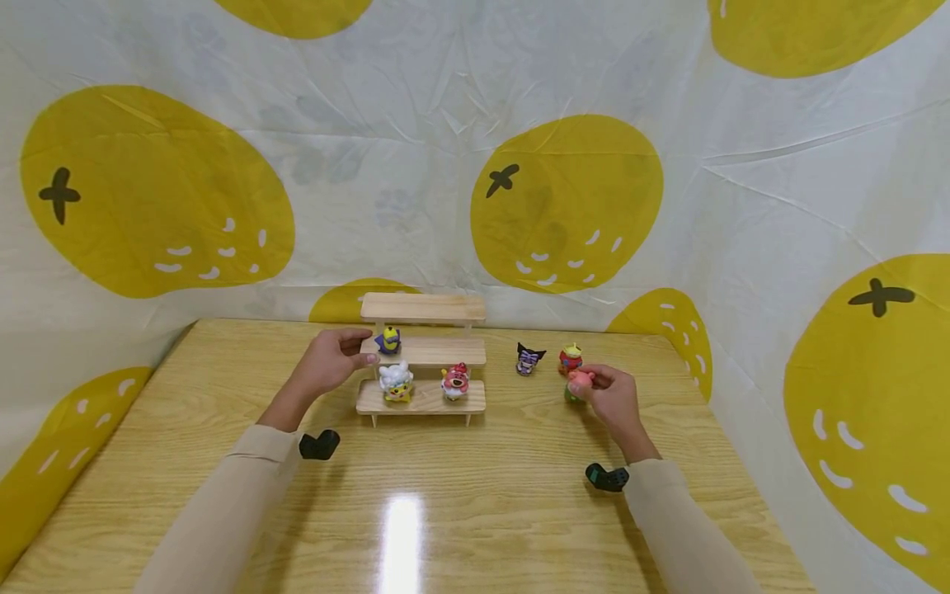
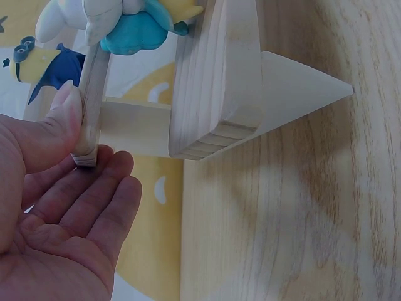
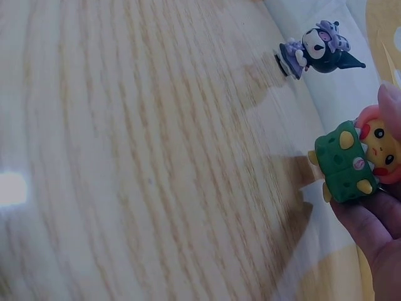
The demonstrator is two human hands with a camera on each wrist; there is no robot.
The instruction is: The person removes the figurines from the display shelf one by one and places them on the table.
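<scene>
My left hand [image 1: 328, 363] is at the left end of the three-tier wooden shelf [image 1: 438, 352]. In the left wrist view its thumb [image 2: 66, 110] lies on the middle board and the fingers reach beneath it, pinching the board's end. Close by on that tier stands a yellow figurine in a blue cape [image 1: 387, 341]. Between thumb and fingers, my right hand [image 1: 614, 400] holds a figurine with a green body and pink hood [image 3: 348, 160], its feet toward the table. Just behind it stands a red figurine with a yellow top [image 1: 570, 357].
On the lowest tier are a white-and-yellow figurine [image 1: 397, 383] and a pink-red one [image 1: 455, 382]. A black-and-purple figurine [image 1: 528, 360] stands on the table [image 1: 490, 511] right of the shelf. Patterned cloth [image 1: 416, 165] hangs behind.
</scene>
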